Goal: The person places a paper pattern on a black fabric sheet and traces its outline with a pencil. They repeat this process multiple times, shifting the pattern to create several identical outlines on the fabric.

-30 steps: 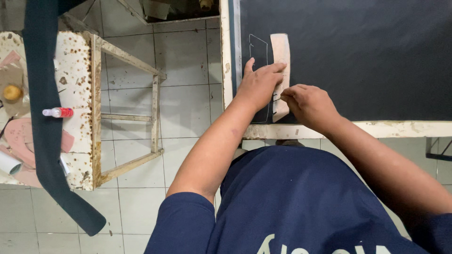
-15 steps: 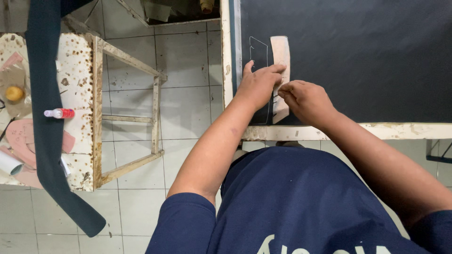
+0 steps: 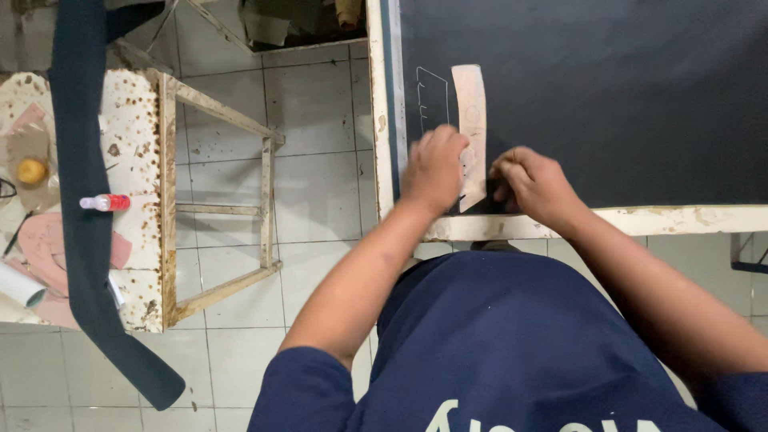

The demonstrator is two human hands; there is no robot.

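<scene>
step: tracing around pale template on dark sheet at table edge | left hand pressing template flat | right hand grip closed, marker hidden | next calls for steady hold

Workshop (paint-stained bench, tiled floor)

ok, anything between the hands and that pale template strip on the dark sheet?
Nothing visible. The left hand rests directly on the pale template strip, pressing it onto the dark sheet. The right hand sits at the strip's lower right edge; whether it holds a tool is hidden.
</scene>
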